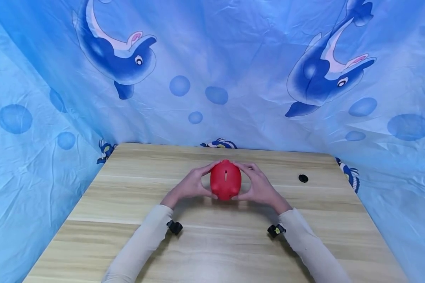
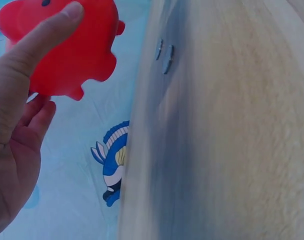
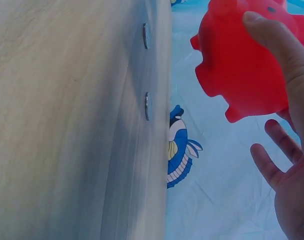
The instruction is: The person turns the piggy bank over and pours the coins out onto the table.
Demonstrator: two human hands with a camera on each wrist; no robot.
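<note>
- Evenly, the left hand (image 1: 191,184) and right hand (image 1: 259,186) grip a red, rounded, plastic-looking piggy bank (image 1: 219,184) between them, neither nearer.
- It is held upright above the wood-grained worktop (image 1: 219,255), long axis front to back.

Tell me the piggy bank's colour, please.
The piggy bank is red, clearest in the head view.

A red piggy bank (image 1: 225,186), its slot (image 1: 226,175) showing, is held between the left hand (image 1: 193,184) and the right hand (image 1: 259,184), which grip its two sides. Right of the piggy bank, well apart, a black disc (image 1: 303,178) lies on the wooden surface (image 1: 219,247); beyond the piggy bank hangs a blue sheet (image 1: 248,125) printed with dolphins (image 1: 102,49).
</note>
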